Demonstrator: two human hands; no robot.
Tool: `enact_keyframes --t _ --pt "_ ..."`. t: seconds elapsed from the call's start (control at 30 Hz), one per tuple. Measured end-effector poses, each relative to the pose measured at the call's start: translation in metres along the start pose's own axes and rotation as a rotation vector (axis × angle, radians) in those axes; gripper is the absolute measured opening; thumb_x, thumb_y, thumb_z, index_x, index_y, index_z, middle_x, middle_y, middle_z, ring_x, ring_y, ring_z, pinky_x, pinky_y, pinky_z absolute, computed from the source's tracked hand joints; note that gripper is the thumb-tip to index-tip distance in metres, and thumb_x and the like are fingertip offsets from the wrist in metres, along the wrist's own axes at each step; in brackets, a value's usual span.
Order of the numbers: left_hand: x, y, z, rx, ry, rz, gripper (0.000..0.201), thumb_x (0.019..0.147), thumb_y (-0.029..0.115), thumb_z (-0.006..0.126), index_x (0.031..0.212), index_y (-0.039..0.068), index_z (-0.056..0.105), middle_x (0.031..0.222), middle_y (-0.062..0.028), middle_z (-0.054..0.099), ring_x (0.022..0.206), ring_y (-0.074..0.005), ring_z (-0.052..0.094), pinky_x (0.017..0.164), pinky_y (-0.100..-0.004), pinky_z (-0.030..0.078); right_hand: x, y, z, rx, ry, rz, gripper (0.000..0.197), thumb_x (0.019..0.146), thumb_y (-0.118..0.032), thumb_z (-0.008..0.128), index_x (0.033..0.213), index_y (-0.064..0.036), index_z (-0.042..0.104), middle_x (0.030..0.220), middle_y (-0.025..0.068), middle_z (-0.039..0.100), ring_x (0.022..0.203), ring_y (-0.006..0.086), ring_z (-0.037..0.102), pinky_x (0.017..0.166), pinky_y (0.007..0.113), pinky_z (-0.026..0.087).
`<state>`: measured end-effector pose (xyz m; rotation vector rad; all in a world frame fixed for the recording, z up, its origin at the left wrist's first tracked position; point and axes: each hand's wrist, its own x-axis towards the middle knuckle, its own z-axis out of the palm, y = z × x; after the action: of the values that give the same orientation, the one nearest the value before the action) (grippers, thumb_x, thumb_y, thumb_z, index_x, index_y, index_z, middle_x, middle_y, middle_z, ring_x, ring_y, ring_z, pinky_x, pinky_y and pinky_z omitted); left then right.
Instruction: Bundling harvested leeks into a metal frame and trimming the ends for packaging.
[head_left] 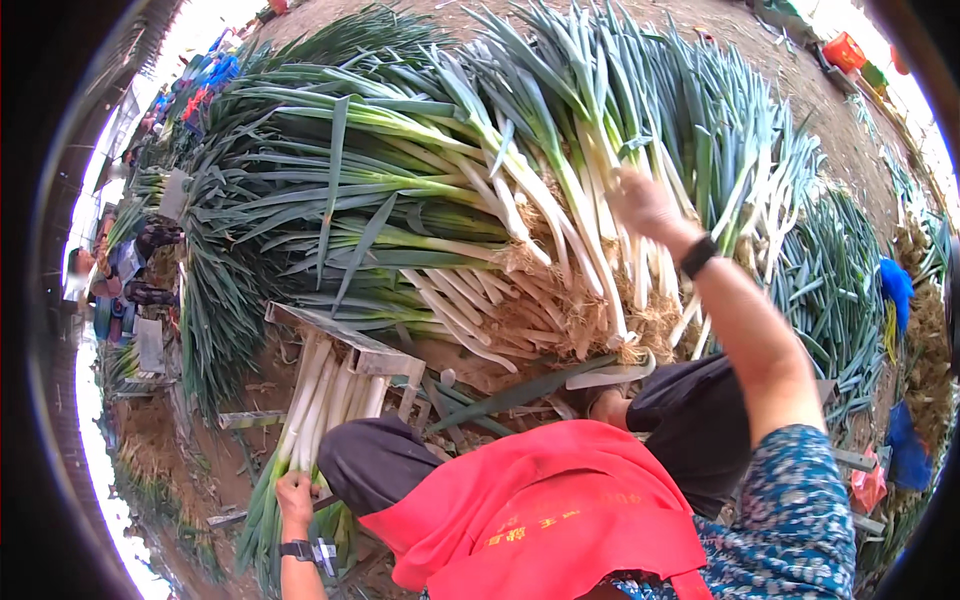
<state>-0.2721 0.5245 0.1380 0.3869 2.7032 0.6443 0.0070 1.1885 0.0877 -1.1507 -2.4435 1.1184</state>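
At the lower left, my left hand [295,497] is closed round leek stems beside my knee. They belong to a bundle of leeks [318,410] lying in a metal frame [350,343], white ends toward the frame's top bar and green leaves hanging toward me. My right hand [648,203] reaches out over the big heap of leeks [560,190], touching the pale stems in its middle. Motion blurs its fingers, so their grip on a leek does not show. Rooty ends [600,310] of the heaped leeks point toward me.
More leeks [830,290] lie in a pile at the right, near blue bags [895,290]. A loose leaf [525,395] lies on the soil before my feet. Other people [125,270] sit at the far left. An orange bucket [845,52] stands at the far right.
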Motion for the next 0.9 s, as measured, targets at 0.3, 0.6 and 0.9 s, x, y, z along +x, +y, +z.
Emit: enact_keyframes --t 0.3,0.6,0.9 --pt "0.007 0.008 -0.001 -0.005 -0.020 -0.006 0.033 0.087 0.013 0.057 0.058 -0.002 0.054 0.054 -0.0095 0.058 0.049 -0.0173 0.056 0.050 -0.0333 0.045 0.053 -0.051 0.114 -0.465 0.069 0.030 0.034 0.080 -0.008 0.061 0.112 0.0024 0.052 0.111 0.0237 0.058 0.099 0.0372 0.060 0.085 0.044 0.051" --pt "-0.001 -0.005 -0.002 -0.107 -0.039 -0.055 0.030 0.090 0.013 0.057 0.063 0.002 0.050 0.056 -0.0081 0.058 0.050 -0.0155 0.057 0.051 -0.0315 0.046 0.039 -0.003 -0.031 0.064 0.687 -0.298 0.019 0.091 -0.016 0.063 0.104 -0.0037 0.067 0.072 0.0035 0.060 0.060 0.0132 0.053 0.056 0.030 0.045" --pt "-0.002 -0.011 -0.007 -0.085 -0.024 -0.059 0.028 0.090 0.011 0.055 0.064 0.002 0.050 0.055 -0.0076 0.056 0.049 -0.0159 0.057 0.051 -0.0309 0.049 -0.014 0.143 -0.218 -0.659 0.605 0.533 0.040 0.091 -0.022 0.059 0.123 0.0006 0.057 0.113 0.0304 0.063 0.106 0.0413 0.061 0.093 0.041 0.047"
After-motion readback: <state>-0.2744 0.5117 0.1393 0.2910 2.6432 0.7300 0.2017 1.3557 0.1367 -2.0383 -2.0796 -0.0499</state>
